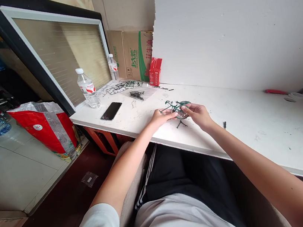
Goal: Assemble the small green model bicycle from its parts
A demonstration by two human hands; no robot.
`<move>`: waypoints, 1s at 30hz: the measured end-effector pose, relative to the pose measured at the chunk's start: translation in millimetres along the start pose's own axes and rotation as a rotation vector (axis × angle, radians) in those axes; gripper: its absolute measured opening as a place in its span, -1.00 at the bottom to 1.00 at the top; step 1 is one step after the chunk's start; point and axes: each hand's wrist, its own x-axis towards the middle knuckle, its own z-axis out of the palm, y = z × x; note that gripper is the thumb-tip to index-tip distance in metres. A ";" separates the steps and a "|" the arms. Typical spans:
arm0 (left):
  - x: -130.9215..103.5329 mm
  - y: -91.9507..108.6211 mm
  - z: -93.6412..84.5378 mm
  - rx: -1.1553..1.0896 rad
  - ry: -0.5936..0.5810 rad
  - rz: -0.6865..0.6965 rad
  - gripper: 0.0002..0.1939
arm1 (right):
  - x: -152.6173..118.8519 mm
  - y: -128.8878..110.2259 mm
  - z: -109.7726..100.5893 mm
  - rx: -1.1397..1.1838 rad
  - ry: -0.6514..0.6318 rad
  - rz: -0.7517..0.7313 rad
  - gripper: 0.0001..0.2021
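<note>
A small dark green model bicycle [173, 107] is held between both hands, just above the white table. My left hand [161, 118] grips it from the left, near the frame's lower side. With thumb and fingers closed, my right hand [198, 113] pinches it at the wheel [182, 114] on the right. Part of that wheel is hidden behind the fingers. Below the hands lies a small dark forked part [181, 124] on the table. A short black piece [225, 124] rests to the right of my right wrist.
Black part frames [121, 87] and a clear bag with dark parts [137, 94] lie farther back on the table [242, 115]. A phone [111, 111], water bottles [88, 90], a cardboard box [132, 56] and a red box [155, 71] stand or lie to the left and back.
</note>
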 end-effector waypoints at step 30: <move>3.0 -5.7 -4.0 0.007 0.017 0.009 -0.54 | -7.1 -12.4 -0.7 0.074 -0.078 0.050 -0.46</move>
